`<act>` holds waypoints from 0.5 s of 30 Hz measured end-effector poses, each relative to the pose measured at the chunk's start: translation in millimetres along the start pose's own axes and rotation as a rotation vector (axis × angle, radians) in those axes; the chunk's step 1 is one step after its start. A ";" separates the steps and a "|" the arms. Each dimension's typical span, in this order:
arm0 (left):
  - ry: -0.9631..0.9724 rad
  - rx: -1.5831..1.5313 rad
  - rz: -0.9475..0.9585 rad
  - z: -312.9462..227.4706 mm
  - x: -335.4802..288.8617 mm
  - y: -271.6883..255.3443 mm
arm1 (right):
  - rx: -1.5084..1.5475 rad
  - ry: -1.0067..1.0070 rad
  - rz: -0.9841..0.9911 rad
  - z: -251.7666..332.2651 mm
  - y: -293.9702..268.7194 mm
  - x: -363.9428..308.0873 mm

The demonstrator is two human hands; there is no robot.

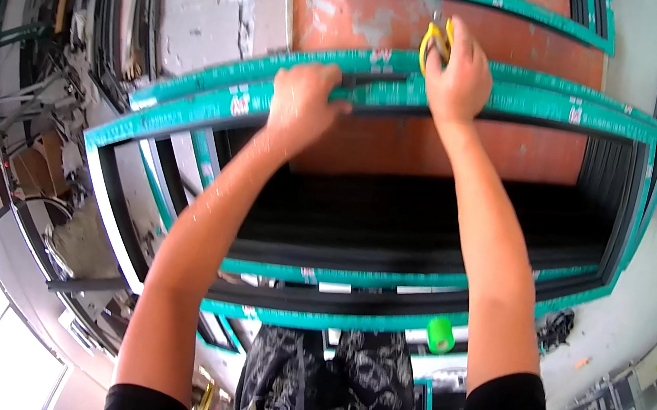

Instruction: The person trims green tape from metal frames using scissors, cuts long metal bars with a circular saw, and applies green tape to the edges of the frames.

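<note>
- While gripping the frame rail at 12 o'clock, left hand curls tight.
- Right hand holds yellow-handled scissors just beside it.
- Green tape roll sits at 5 o'clock.

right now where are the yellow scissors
In the head view the yellow-handled scissors are upper centre, held in the right hand at the far rail of the teal-taped frame, blades pointing away, right of the left hand.

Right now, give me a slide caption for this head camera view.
Left hand steadies a teal-taped window frame while the right hand works yellow-handled scissors at its top rail.
</note>
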State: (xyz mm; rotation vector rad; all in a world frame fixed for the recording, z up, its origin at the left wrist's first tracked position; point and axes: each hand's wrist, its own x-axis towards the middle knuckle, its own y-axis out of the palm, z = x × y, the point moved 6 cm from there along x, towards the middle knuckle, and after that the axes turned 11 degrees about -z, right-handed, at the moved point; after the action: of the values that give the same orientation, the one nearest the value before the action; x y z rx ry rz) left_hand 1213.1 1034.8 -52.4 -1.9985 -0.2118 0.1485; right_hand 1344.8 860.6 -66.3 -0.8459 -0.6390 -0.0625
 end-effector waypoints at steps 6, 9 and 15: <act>-0.052 0.041 0.045 -1.1 3.6 -1.2 | -0.034 -0.014 -0.056 -3.9 4.0 -2.0; -0.080 0.071 0.049 -0.6 0.4 -1.2 | -0.026 -0.018 -0.048 -1.0 4.2 -5.0; -0.092 0.122 0.100 -9.5 -6.5 -13.4 | -0.025 -0.046 -0.054 9.7 -8.4 -3.9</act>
State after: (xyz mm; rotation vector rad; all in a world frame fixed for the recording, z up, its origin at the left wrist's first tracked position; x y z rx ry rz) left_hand 1207.5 1030.6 -36.2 -1.8831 -0.1580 0.3099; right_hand 1334.2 861.1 -57.9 -0.8557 -0.7058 -0.1003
